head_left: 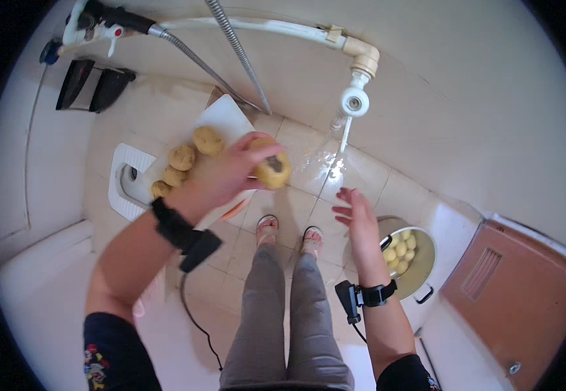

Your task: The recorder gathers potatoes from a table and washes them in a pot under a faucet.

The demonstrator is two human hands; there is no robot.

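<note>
Left hand (238,163) | 1 potato (275,177) | gripped in fingers, right of palm

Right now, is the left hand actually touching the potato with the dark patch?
Touching. The head view shows the left hand gripping the potato, with fingers pressed over its upper side.

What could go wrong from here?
The potato could slip: only the left hand holds it, while the right hand is empty and apart from it.
The floor shines wet below the tap, so the sandals might slide there.
The loose potatoes sit close to the squat toilet; a knock might roll one that way.
</note>
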